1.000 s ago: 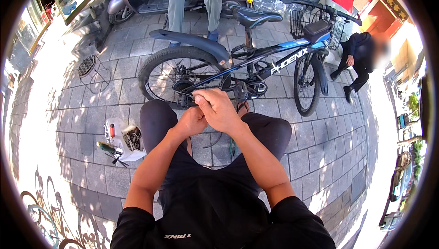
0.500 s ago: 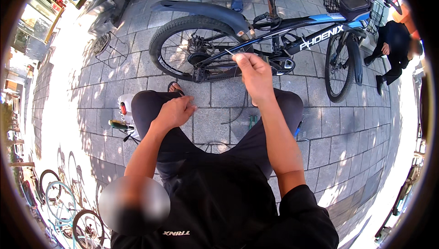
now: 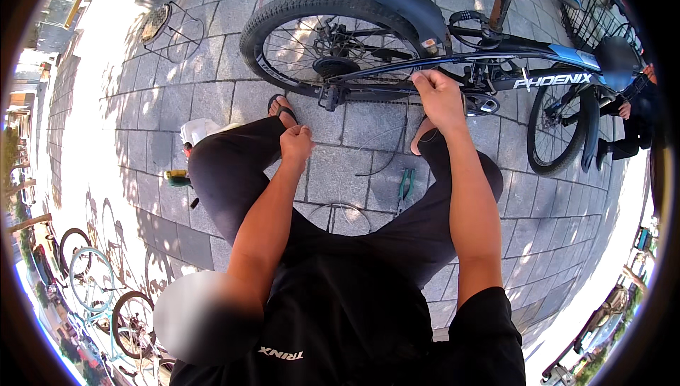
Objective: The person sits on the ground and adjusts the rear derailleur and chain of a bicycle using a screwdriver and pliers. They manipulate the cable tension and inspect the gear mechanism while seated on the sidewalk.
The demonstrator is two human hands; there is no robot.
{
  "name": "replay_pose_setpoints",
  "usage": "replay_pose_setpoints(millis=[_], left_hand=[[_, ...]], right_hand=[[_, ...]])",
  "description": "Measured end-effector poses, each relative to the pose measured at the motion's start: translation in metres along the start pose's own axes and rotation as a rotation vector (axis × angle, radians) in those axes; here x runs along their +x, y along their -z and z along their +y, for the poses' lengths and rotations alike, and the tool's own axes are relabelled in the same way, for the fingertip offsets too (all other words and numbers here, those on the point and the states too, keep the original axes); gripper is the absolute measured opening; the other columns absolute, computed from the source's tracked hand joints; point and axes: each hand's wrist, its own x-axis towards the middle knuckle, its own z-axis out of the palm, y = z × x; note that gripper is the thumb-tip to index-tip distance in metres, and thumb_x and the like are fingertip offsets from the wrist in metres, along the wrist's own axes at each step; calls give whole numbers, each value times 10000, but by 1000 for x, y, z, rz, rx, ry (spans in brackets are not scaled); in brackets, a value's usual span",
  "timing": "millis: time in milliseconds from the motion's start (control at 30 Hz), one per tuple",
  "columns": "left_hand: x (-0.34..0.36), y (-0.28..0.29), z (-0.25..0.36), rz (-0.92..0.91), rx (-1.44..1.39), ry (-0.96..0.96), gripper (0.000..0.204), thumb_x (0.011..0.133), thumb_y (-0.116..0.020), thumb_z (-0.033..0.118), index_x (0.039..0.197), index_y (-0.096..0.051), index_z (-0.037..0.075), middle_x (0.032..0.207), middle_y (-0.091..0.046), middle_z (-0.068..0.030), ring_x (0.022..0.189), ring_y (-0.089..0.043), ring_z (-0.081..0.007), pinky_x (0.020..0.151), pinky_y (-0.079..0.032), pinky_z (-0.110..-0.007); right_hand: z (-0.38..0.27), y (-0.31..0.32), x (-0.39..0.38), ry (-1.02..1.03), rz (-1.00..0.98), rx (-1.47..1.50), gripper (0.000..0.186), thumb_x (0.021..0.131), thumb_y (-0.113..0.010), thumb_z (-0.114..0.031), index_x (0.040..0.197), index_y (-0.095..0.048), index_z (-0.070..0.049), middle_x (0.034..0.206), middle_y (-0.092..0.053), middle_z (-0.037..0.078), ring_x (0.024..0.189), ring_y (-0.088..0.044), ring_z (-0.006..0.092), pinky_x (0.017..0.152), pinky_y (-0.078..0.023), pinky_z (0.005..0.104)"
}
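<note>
My right hand (image 3: 440, 97) is raised in front of the bicycle's chain, thumb and forefinger pinched. A thin dark cable (image 3: 404, 131) hangs below those fingers and curves down to the paving. Over my left knee my left hand (image 3: 296, 144) is closed, its fingers curled; whether anything is in them is hidden. The black and blue bicycle (image 3: 538, 53) stands across the far side, with its rear wheel (image 3: 255, 39) to the left. Between my legs lie green-handled pliers (image 3: 406, 186) and a loop of thin wire (image 3: 363, 210).
Left of my left knee are a white bag (image 3: 198, 129) and a yellow-green tool (image 3: 177, 178). Farther left stands a small wire-framed stool (image 3: 156, 25). A person in dark clothes (image 3: 627, 131) is by the front wheel. More bicycles (image 3: 95, 280) stand at lower left.
My left hand has lifted off my thigh and its fingers have curled shut. My right hand has moved right and stays pinched. The view has shifted, so the bicycle sits higher and farther right.
</note>
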Motion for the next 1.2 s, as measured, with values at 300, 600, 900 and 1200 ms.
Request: replay_pose_setpoints(millis=[300,600,900,1200], left_hand=[[-26,9,45,-107,133,-173,275,1035,-661,262,1189,-729,44,958,-724,-22,725,-640,-84,594,-497,-237],[37,-86,-134,-375,660,-222,331,869,-799,307,1079,-779,53,876,-767,-121,785,-751,-211,701,-582,-339],[13,-199,-139,-581,1260,-163,340,902,-738,373,1124,-762,116,1122,-767,-131,1058,-736,-302,869,-582,-450],[30,-233,-197,-616,1588,-459,232,944,-622,213,1038,-786,79,1276,-695,-157,1186,-691,-306,855,-588,-515]], right_hand=[[-46,40,0,14,111,193,282,996,-728,-266,1070,-769,3,711,-576,-81,655,-455,23,582,-373,232],[-33,78,-12,98,264,72,192,1014,-711,-186,1032,-735,4,701,-573,-62,643,-445,15,563,-373,215],[-24,91,-35,30,375,-29,117,1025,-680,-98,1053,-726,6,799,-617,-7,676,-479,39,588,-385,212],[-16,86,-35,88,315,-116,122,1001,-695,-81,1055,-724,25,777,-579,20,652,-456,81,575,-342,236]])
